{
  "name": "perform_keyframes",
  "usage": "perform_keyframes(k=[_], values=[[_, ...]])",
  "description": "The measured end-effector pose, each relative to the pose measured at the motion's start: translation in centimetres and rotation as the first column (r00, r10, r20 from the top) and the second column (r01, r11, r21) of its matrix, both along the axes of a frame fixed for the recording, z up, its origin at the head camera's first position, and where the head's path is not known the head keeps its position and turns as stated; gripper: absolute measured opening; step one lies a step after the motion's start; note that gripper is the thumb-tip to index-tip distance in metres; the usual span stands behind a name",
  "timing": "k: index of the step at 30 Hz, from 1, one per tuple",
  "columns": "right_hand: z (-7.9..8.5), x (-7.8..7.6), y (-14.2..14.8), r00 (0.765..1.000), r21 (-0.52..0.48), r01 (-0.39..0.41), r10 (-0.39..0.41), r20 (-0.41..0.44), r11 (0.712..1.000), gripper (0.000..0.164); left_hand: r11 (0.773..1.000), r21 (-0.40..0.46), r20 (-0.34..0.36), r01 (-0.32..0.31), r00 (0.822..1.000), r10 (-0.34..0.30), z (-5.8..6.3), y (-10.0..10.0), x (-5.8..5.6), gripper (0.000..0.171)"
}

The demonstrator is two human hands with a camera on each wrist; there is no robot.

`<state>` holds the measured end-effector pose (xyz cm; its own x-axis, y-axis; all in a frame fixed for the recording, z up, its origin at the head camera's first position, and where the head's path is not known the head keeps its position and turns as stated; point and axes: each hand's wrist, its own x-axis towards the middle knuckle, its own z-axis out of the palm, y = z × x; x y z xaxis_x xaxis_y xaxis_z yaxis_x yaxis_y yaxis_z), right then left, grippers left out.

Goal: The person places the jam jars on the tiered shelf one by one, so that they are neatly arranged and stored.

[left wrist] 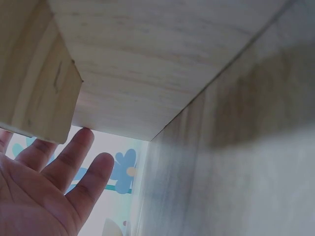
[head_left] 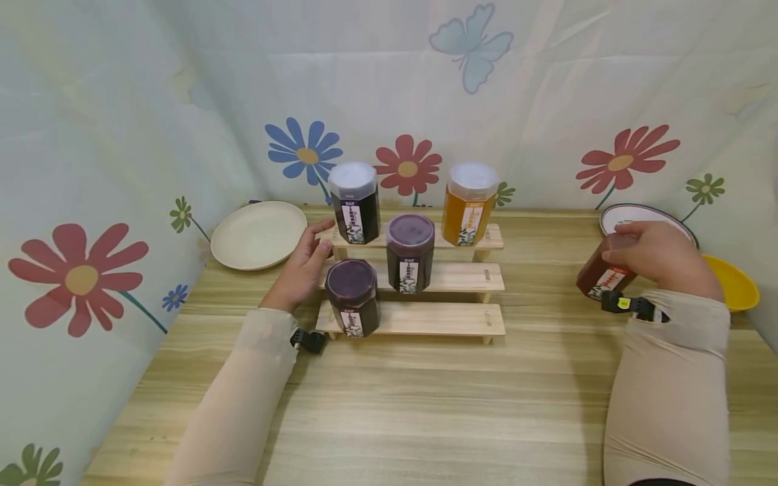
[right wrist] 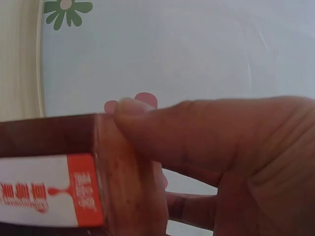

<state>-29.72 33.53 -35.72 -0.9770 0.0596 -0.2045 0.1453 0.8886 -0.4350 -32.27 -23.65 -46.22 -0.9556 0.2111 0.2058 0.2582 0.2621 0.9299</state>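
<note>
My right hand (head_left: 668,260) grips a red-brown jam jar (head_left: 592,277) by its lid end, at the right of the table. The jar leans, and the right wrist view shows its red and white label (right wrist: 42,191) with the thumb across the lid. At the left end of a three-step wooden stand (head_left: 444,317), my left hand (head_left: 300,270) rests beside the top step, fingers stretched out. On the stand are a dark jar (head_left: 355,219) and an orange jar (head_left: 467,216) on top, a purple-lidded jar (head_left: 410,266) in the middle, and another dark jar (head_left: 352,310) at the bottom.
A cream plate (head_left: 258,236) lies at the back left. Behind my right hand are a dark-rimmed white plate (head_left: 626,213) and a yellow dish (head_left: 738,283). A flowered curtain (head_left: 523,101) hangs along the back and sides of the wood-grain table (head_left: 456,412).
</note>
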Motion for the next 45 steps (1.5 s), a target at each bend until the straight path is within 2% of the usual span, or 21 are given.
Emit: perform_keyframes(k=[5,10,20,29,45], values=[[0.2,-0.4,0.3,0.994,0.016,-0.095,0.094,0.057,0.995,0.088,1.000,-0.005,-0.006,-0.001,1.000,0.001,-0.1,-0.1,0.0,0.048],[0.1,-0.6,0.2,0.993,0.003,-0.102,0.101,0.065,0.995,0.091,1.000,-0.001,-0.009,0.002,1.000,-0.002,-0.1,-0.2,0.0,0.048],[-0.3,-0.7,0.3,0.992,0.017,-0.123,0.123,0.026,0.992,0.082,1.000,0.005,-0.011,0.007,1.000,-0.007,-0.2,-0.1,-0.3,0.048],[0.2,-0.1,-0.5,0.982,0.063,-0.183,0.185,-0.026,0.981,0.077,1.000,0.014,-0.006,0.013,1.000,-0.013,0.0,0.0,-0.1,0.048],[2.8,2.0,-3.2,0.962,0.098,-0.244,0.254,-0.105,0.965,0.071,1.000,-0.016,-0.011,0.000,1.000,0.000,-0.1,0.0,-0.3,0.048]])
